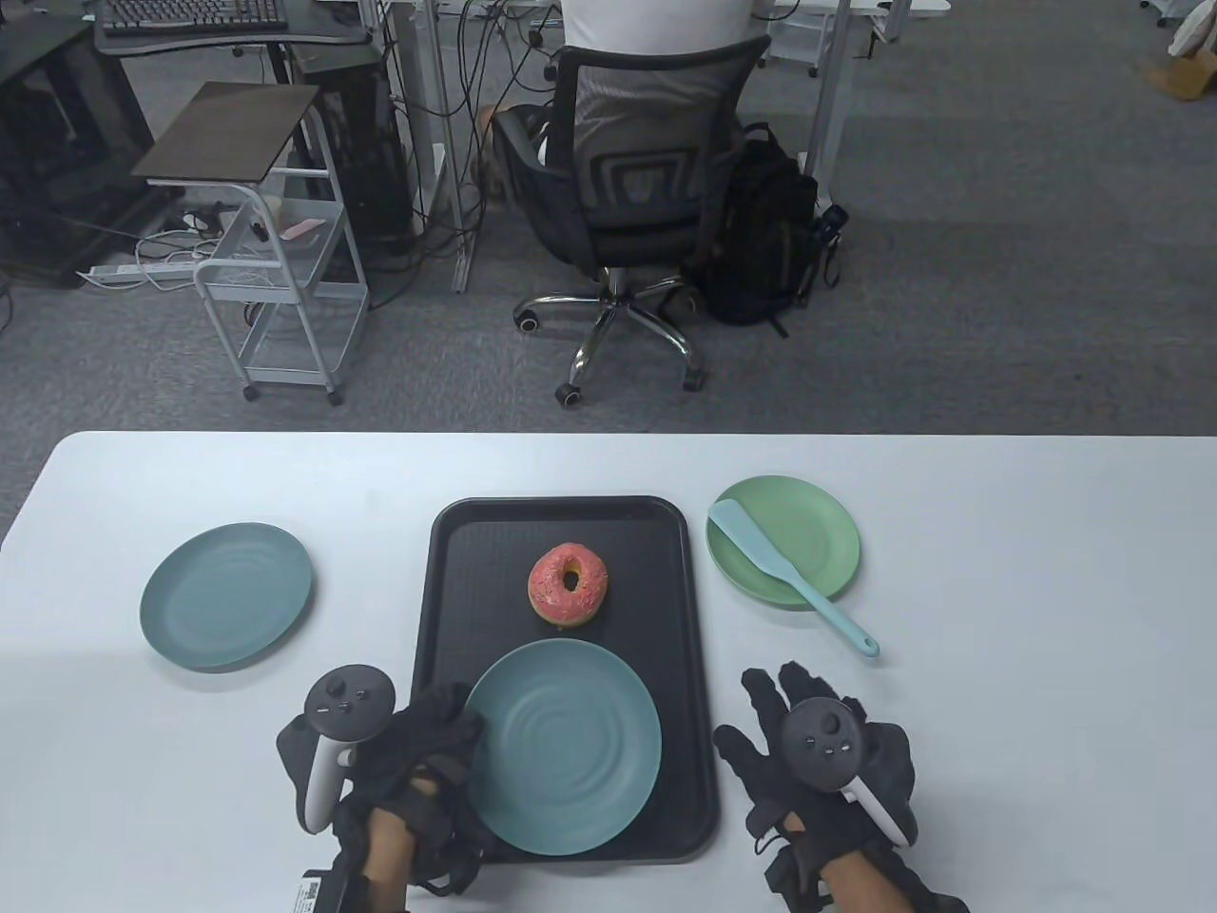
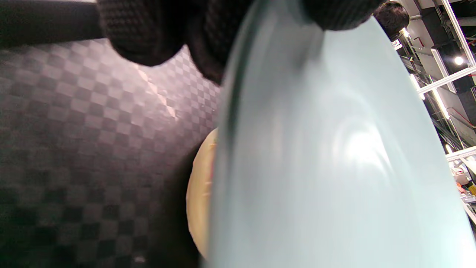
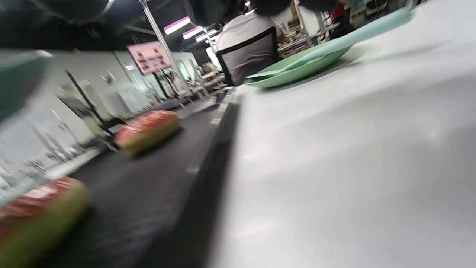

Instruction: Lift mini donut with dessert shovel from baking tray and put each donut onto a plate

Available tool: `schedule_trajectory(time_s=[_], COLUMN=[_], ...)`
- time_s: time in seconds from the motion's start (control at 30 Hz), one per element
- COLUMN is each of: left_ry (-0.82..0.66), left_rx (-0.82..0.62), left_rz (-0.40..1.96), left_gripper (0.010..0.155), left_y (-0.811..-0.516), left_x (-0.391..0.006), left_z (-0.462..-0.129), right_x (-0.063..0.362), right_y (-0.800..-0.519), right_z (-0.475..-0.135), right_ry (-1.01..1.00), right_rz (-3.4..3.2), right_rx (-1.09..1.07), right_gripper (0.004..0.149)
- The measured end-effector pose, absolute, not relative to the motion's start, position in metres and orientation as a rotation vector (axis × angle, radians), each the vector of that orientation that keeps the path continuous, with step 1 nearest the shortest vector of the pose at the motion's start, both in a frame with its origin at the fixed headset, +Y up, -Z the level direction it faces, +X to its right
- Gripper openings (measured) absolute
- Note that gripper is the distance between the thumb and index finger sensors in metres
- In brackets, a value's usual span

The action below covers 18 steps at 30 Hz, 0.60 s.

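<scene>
Teal plate point(image 1: 563, 744) at lower centre is gripped by the left hand point(image 1: 418, 751) over the black tray point(image 1: 447, 590); right hand point(image 1: 818, 751) lies spread, released, on the table point(image 1: 998, 666).

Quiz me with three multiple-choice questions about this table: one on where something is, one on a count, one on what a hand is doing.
1. Where does the dessert shovel lie?
A. under the donut
B. across the green plate
C. in the right hand

2. How many plates are on view?
A. two
B. three
C. four

3. What is the left hand doing?
A. gripping the near blue plate
B. lying flat on the table
C. holding the donut

Answers:
1 B: its blade rests on the green plate, with the handle poking out past the rim.
2 B: the green plate, the far-left blue plate and the near blue plate.
3 A: its fingers curl round that plate's rim, over the baking tray.
</scene>
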<state>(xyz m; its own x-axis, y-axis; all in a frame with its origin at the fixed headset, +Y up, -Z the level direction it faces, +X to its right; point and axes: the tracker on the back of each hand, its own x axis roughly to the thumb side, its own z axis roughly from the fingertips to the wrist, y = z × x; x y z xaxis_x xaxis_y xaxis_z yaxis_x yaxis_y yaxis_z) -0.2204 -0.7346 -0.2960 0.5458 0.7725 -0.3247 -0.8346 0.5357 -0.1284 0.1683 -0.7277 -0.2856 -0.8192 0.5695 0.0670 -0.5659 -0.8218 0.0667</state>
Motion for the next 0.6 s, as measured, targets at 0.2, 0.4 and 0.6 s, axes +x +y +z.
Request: schedule_trajectory(time_s=[0.2, 0.4, 0.6], left_ry=[0.224, 0.188, 0.107], left_rx=[-0.304, -0.338, -0.395], left_rz=[0.98, 1.018, 1.05], left_gripper=[0.044, 0.045, 0.046], left_y=[-0.733, -0.735, -0.738], left_x=[-0.218, -0.215, -0.21], left_z=[-0.295, -0.297, -0.299], right_x=[0.142, 0.124, 0.127], right_y=[-0.744, -0.745, -0.738], right_z=[-0.282, -0.276, -0.275], right_ry=[0.257, 0.254, 0.183], right_rz=[2.186, 2.145, 2.092], right_rx=[0.143, 0.195, 0.13], right_gripper=[0.076, 0.06, 0.043])
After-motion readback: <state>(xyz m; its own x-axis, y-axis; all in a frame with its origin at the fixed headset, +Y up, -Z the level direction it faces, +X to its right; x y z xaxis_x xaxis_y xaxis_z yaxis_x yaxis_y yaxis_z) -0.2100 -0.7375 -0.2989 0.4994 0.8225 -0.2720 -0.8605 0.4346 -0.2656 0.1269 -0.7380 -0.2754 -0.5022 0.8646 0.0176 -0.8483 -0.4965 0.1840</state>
